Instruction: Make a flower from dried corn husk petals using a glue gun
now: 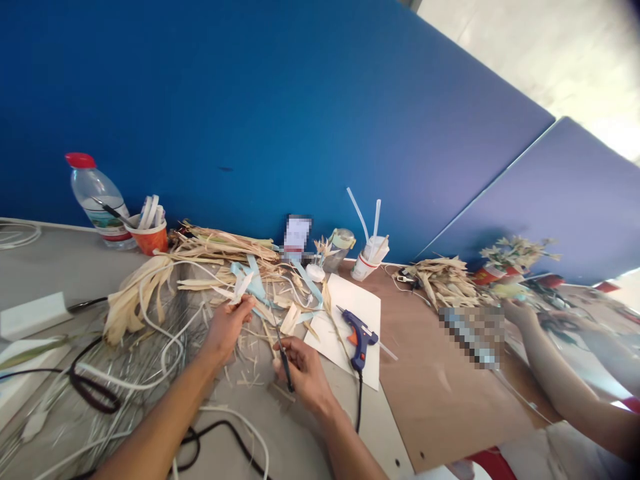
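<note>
My left hand (227, 330) is closed, its thumb and fingers pinching a small pale piece of dried husk (242, 287). To its right, my right hand (304, 375) grips a slim black tool (285, 365) whose thin end points up and away from me; its exact kind is unclear. Small cut husk scraps (245, 380) lie scattered on the grey table between and below both hands. Just beyond them is a pile of dried corn husks (220, 243) with light blue strips (256, 280) among it. A blue glue gun (361, 339) rests on white paper (343, 300), right of my right hand.
A water bottle (100, 200) and an orange cup (150, 237) stand at the back left. White cables (173, 337) and thin wires cross the left side. A white cup (365, 265) holds glue sticks. At right, a co-worker's arm (545, 360) reaches over the brown table section (425, 373).
</note>
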The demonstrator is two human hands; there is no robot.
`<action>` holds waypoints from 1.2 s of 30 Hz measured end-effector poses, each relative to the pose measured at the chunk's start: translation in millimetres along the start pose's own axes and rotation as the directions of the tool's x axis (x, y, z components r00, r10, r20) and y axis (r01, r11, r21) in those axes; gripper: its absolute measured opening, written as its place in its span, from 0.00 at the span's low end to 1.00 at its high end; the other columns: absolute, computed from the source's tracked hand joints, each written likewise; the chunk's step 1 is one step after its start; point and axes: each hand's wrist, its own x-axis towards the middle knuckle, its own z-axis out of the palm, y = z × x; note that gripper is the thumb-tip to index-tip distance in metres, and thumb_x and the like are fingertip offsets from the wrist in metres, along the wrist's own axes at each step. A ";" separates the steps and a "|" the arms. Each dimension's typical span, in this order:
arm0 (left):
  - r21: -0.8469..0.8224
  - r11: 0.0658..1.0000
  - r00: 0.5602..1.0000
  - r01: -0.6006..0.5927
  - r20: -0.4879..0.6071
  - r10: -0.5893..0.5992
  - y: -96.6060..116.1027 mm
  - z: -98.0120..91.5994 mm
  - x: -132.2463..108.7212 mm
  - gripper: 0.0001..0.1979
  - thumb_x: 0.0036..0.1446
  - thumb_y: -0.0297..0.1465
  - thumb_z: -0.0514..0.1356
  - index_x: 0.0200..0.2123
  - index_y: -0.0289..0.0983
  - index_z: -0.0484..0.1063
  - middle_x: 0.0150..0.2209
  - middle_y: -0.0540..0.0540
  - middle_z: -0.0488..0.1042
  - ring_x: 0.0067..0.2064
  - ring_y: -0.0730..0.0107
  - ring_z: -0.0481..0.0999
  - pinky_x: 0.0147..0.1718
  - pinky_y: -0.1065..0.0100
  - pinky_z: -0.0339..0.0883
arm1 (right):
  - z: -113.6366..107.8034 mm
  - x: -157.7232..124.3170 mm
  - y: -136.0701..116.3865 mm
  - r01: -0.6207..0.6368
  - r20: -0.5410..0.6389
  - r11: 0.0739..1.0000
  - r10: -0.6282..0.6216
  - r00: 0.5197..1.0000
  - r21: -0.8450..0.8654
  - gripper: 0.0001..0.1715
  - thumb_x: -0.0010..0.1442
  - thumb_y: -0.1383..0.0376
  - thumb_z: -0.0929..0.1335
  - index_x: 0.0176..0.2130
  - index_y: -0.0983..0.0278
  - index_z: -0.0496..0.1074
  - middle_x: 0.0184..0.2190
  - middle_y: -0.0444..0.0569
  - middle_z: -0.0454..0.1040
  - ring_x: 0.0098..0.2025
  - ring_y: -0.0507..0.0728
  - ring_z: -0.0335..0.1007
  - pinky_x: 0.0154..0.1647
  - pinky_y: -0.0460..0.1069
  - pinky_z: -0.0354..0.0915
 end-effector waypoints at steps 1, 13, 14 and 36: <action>0.001 1.000 1.000 0.000 0.003 0.000 0.0 -0.1 0.0 0.19 0.36 0.45 0.66 0.25 0.35 0.71 0.19 0.54 0.65 0.23 0.74 0.62 0.25 0.71 0.61 | 0.1 0.2 0.5 0.000 -0.003 1.000 0.000 1.000 0.000 0.14 0.48 0.64 0.69 0.37 0.66 0.70 0.18 0.38 0.59 0.20 0.47 0.52 0.21 0.43 0.49; -0.016 1.000 1.000 0.003 0.002 -0.003 -1.7 -1.5 1.9 0.19 0.35 0.45 0.66 0.25 0.35 0.71 0.20 0.54 0.66 0.23 0.73 0.63 0.26 0.70 0.61 | 1.1 -0.6 -1.6 0.010 -0.011 1.000 -0.010 1.000 -0.009 0.13 0.48 0.64 0.68 0.37 0.66 0.71 0.17 0.37 0.58 0.19 0.47 0.51 0.20 0.43 0.48; -0.020 1.000 1.000 0.005 0.001 -0.005 -1.1 -1.5 1.5 0.19 0.36 0.44 0.66 0.25 0.35 0.71 0.20 0.54 0.66 0.23 0.74 0.63 0.26 0.71 0.61 | 1.1 -0.8 -2.1 0.011 -0.012 1.000 -0.011 1.000 -0.017 0.13 0.49 0.65 0.68 0.37 0.66 0.71 0.17 0.37 0.58 0.19 0.47 0.51 0.20 0.43 0.48; 0.031 0.999 0.999 -0.036 0.032 0.035 -0.2 -5.6 3.6 0.16 0.40 0.43 0.64 0.24 0.35 0.70 0.17 0.55 0.63 0.21 0.75 0.61 0.24 0.71 0.57 | 2.3 -1.6 5.7 0.038 0.013 0.993 -0.036 0.999 -0.116 0.13 0.52 0.65 0.66 0.39 0.65 0.70 0.19 0.39 0.61 0.20 0.48 0.53 0.21 0.43 0.51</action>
